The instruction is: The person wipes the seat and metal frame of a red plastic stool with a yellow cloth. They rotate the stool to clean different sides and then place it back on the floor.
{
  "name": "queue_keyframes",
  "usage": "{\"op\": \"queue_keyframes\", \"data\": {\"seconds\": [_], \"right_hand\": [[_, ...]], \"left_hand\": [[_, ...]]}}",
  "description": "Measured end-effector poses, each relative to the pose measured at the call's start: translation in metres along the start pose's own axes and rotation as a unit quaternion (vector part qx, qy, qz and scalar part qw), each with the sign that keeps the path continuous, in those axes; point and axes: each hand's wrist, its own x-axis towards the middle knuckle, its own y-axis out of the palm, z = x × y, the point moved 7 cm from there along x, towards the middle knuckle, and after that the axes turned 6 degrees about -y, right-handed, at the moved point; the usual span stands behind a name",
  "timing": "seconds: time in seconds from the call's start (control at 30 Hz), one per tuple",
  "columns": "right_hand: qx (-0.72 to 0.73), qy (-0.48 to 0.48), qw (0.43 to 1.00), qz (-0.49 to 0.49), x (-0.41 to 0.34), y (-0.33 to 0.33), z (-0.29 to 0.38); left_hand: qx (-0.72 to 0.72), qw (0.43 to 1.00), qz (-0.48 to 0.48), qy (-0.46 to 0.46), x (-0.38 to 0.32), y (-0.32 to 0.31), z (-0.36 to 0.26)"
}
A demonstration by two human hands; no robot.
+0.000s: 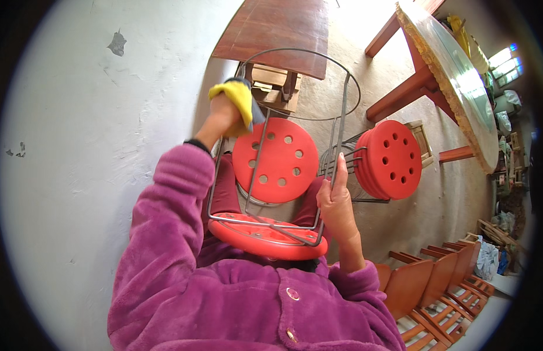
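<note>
A round stool with a red plastic seat (267, 239) lies upside down against my lap, its metal wire legs (341, 118) and ring pointing away from me. My left hand (227, 112) grips a yellow and grey cloth (238, 98) around one leg, near the ring. My right hand (339, 202) is on the legs at the other side, index finger stretched along the metal, thumb beside it. Beyond the frame, between my knees, another red stool seat (276, 160) with round holes stands on the floor.
A stack of red stools (388, 160) lies on its side at the right. Further right is a round-topped table (456, 83) with wooden legs. A brown wooden panel (276, 35) is ahead, a white wall (100, 109) at the left. Wooden chairs (409, 285) line the lower right.
</note>
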Motion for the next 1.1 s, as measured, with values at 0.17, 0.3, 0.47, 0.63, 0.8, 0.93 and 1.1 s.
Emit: {"op": "queue_keyframes", "data": {"seconds": [0.17, 0.3, 0.47, 0.63, 0.8, 0.93, 1.1], "right_hand": [[-0.012, 0.005, 1.000, -0.001, -0.002, -0.002, 0.008], [-0.013, 0.006, 1.000, -0.006, -0.003, 0.000, 0.010], [0.020, 0.026, 0.999, -0.014, -0.006, 0.003, 0.011], [0.024, 0.044, 0.999, -0.004, -0.006, 0.003, 0.013], [0.033, 0.046, 0.998, 0.000, -0.007, 0.003, 0.008], [0.040, 0.027, 0.999, 0.006, -0.004, 0.002, 0.009], [0.004, 0.028, 0.999, 0.016, -0.002, -0.002, 0.017]], "left_hand": [[0.106, 0.990, 0.094, 0.028, 0.059, 0.021, -0.010], [0.048, 0.997, 0.038, -0.041, 0.039, -0.029, -0.018], [0.044, 0.999, 0.016, 0.012, -0.036, -0.067, -0.025], [0.023, 0.995, 0.094, 0.034, -0.127, -0.097, -0.037], [0.011, 0.977, 0.214, 0.015, -0.206, -0.111, -0.043], [-0.032, 0.996, 0.068, 0.054, -0.187, -0.107, -0.030], [-0.038, 0.991, -0.082, 0.102, -0.075, -0.054, -0.017]]}}
